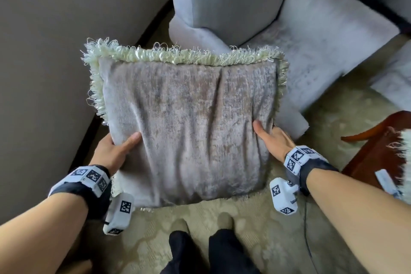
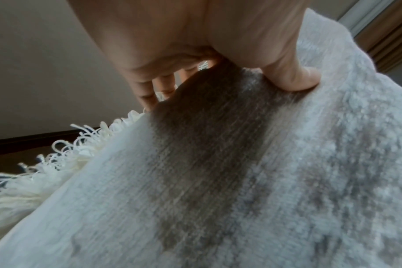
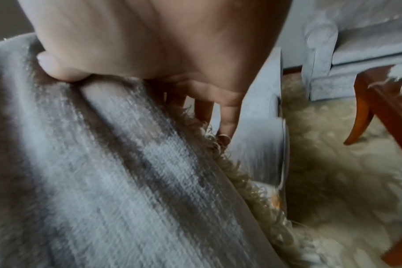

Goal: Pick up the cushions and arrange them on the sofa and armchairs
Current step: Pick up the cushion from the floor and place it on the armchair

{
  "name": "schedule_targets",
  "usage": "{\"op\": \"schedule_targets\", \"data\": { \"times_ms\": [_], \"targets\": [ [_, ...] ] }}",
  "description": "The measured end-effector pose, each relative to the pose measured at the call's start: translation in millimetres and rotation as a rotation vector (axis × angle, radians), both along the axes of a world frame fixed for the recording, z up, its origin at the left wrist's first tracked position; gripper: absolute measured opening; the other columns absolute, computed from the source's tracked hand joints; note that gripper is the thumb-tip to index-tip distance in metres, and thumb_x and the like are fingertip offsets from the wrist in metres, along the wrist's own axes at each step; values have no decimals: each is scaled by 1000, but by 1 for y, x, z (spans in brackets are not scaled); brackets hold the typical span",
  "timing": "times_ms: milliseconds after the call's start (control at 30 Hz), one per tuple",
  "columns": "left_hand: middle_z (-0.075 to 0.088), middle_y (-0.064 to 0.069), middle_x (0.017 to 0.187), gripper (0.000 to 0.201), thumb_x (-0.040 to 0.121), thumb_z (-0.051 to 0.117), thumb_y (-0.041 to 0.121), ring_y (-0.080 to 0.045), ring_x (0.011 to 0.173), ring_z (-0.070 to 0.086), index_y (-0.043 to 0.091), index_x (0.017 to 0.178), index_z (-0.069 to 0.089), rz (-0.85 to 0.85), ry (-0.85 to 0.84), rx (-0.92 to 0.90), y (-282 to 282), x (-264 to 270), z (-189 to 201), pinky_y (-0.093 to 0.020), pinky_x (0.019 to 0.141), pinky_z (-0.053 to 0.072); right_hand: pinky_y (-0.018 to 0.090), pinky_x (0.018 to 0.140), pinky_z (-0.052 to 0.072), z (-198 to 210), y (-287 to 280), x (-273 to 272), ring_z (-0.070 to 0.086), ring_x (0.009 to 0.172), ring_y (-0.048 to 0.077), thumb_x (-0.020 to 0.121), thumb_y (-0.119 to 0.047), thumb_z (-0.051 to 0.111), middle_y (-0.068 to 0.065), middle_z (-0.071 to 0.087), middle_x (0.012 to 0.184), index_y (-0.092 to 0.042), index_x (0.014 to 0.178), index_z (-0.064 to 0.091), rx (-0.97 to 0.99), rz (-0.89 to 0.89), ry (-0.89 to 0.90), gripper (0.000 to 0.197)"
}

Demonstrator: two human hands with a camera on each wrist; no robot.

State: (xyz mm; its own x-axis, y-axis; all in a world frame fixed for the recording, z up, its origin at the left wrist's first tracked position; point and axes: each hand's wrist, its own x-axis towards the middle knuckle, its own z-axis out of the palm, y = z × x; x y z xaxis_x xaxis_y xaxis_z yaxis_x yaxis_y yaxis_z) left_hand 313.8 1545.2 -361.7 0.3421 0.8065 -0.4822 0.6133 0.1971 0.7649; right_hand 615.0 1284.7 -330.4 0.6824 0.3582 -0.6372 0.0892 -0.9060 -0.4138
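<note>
A square grey-mauve velvet cushion (image 1: 189, 127) with a cream looped fringe is held up in front of me, above the carpet. My left hand (image 1: 115, 151) grips its lower left edge, thumb on the front and fingers behind. My right hand (image 1: 271, 140) grips the lower right edge the same way. In the left wrist view the thumb (image 2: 294, 78) presses into the cushion (image 2: 218, 181). In the right wrist view the fingers (image 3: 225, 116) wrap behind the fringed edge of the cushion (image 3: 103, 172). A pale grey armchair (image 1: 300, 51) stands just beyond the cushion.
A beige wall (image 1: 55, 51) rises on the left. A cream patterned carpet (image 1: 255, 229) covers the floor. A wooden table (image 1: 378, 147) with curved legs stands at the right, a fringed item on it. Another grey seat (image 1: 393, 87) is at far right. My legs (image 1: 211, 253) are below.
</note>
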Motion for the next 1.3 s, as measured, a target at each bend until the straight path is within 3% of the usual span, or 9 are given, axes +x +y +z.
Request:
{"op": "schedule_targets", "data": {
  "times_ms": [67,300,400,467,633,767,1000,1167,1300],
  "targets": [
    [71,-7,110,71,65,81,58,-27,102,67,13,118,67,-23,-30,14,-2,32,37,-42,94,51,44,101,42,45,-8,26,57,116,38,79,-84,29,29,56,135,7,140,47,46,-21,-64,111],
    [70,-10,106,51,79,73,56,-30,98,67,14,107,70,-78,-26,207,-27,161,133,-40,90,52,48,104,43,130,-47,147,55,122,41,70,-95,19,29,55,135,3,135,51,80,-32,-280,122],
    [70,-9,104,58,75,67,68,-31,99,66,18,104,70,-42,11,285,-47,213,152,-41,90,53,43,83,47,144,-61,208,62,93,35,72,-95,16,23,61,98,-3,96,63,108,39,-343,106],
    [67,-8,101,70,72,63,75,-32,98,65,15,107,71,5,31,317,-64,248,163,-41,89,52,42,75,47,157,-69,245,60,79,32,68,-98,11,20,58,84,-13,68,48,114,74,-379,93],
    [67,-10,103,71,77,60,75,-31,94,63,12,109,71,55,26,320,-103,326,189,-39,87,50,46,91,42,189,-93,331,56,110,42,79,-91,15,30,56,124,-3,118,60,85,30,-416,106],
    [70,-11,101,81,62,59,84,-31,93,66,14,100,72,63,7,291,-119,380,207,-41,87,53,44,82,41,206,-93,394,53,92,36,66,-98,2,30,62,117,-9,120,61,94,45,-459,119],
    [75,-5,93,74,44,62,92,-28,90,71,25,77,70,117,-45,229,-101,456,195,-47,88,57,49,103,38,225,-56,478,45,129,42,85,-85,14,30,51,139,-6,139,54,107,32,-480,104],
    [72,-12,102,59,75,71,65,-29,92,66,13,102,74,99,-77,186,-71,516,179,-40,89,53,49,101,43,222,-15,540,53,120,41,75,-94,13,28,52,135,-7,137,54,101,-18,-491,114],
    [67,-10,98,61,82,68,57,-26,88,62,4,112,72,103,-78,151,-55,551,163,-34,84,50,46,99,40,213,19,582,50,124,39,80,-89,15,26,53,135,-5,137,53,65,10,-498,108]
  ]
}}
